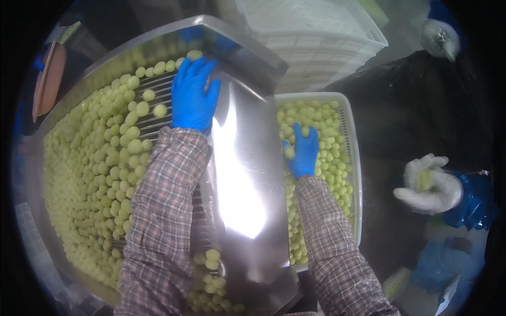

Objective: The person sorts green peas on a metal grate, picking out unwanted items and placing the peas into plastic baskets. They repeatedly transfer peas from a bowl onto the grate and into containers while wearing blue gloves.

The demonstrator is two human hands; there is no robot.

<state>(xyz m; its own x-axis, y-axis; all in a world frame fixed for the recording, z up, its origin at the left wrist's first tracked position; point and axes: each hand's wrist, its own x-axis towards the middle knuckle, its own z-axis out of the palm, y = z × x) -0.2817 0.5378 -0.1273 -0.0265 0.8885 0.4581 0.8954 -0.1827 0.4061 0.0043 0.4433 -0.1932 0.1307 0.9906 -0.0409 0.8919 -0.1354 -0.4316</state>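
In blue gloves and checked sleeves, both my hands are in the head view. My left hand [193, 94] lies palm down at the upper right of a barred metal sorting tray, its fingertips by a few round pale green fruits [159, 111]. Many more such fruits cover the tray's left side. My right hand [303, 150] is over a white plastic crate [357, 173] full of the same fruit, fingers spread, with one fruit by its thumb; whether it grips that fruit I cannot tell. A shiny sloping steel plate [245, 158] lies between my hands.
Stacked white perforated crates [316, 43] stand beyond the filled crate. At the right, a co-worker's white-gloved hand [431, 185] with a blue sleeve holds something pale green. A pinkish basin or lid [49, 81] is at the upper left, outside the tray's steel rim [118, 51].
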